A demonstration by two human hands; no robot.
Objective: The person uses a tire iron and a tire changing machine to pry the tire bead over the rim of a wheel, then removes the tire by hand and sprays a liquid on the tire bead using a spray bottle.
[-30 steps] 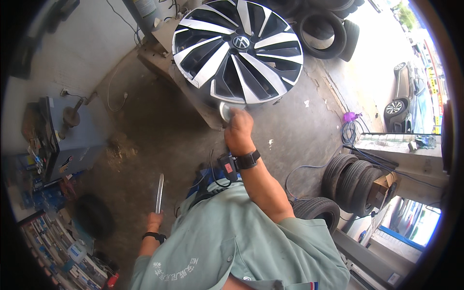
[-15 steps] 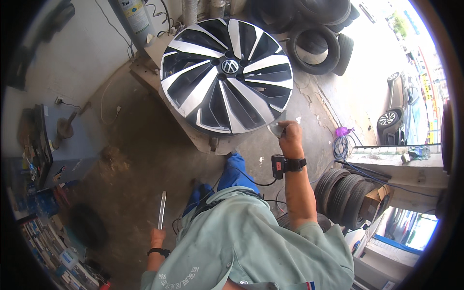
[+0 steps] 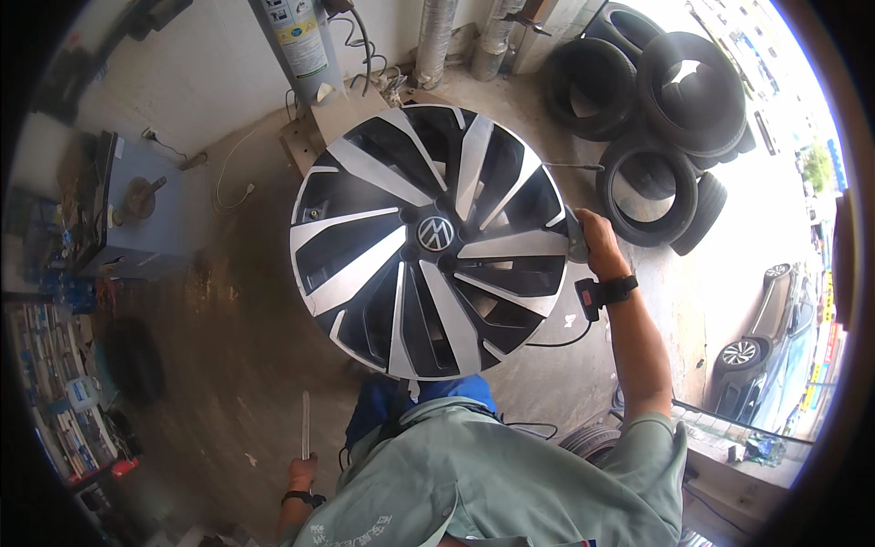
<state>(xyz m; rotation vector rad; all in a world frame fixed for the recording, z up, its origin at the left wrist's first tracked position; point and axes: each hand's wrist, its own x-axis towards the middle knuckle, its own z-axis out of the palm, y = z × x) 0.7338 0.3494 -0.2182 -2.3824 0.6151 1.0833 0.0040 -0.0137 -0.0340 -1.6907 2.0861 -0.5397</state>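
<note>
A black and silver alloy wheel rim (image 3: 474, 301) lies face up in front of me, its spokes and centre cap showing. At its right edge is my right hand (image 3: 602, 242), closed on a small grey-green piece (image 3: 576, 237) pressed against the rim; what kind of piece it is I cannot make out. Low at my left side, my left hand (image 3: 302, 470) grips a long, flat metal tyre lever (image 3: 306, 421) that points away from me. The lever is apart from the rim. A strapped device with a cable sits on my right wrist.
Several black tyres (image 3: 693, 96) are heaped at the far right. Beyond the rim stands a grey cylinder (image 3: 299, 41) beside foil-wrapped pipes (image 3: 436, 41). A grey cabinet (image 3: 150, 219) and a loaded shelf (image 3: 68, 392) line the left. A car (image 3: 766, 351) is parked outside at the right.
The rim appears nearer and lower in view. My right hand has moved from the rim's near right edge farther along to its right side. My left hand still holds the lever low.
</note>
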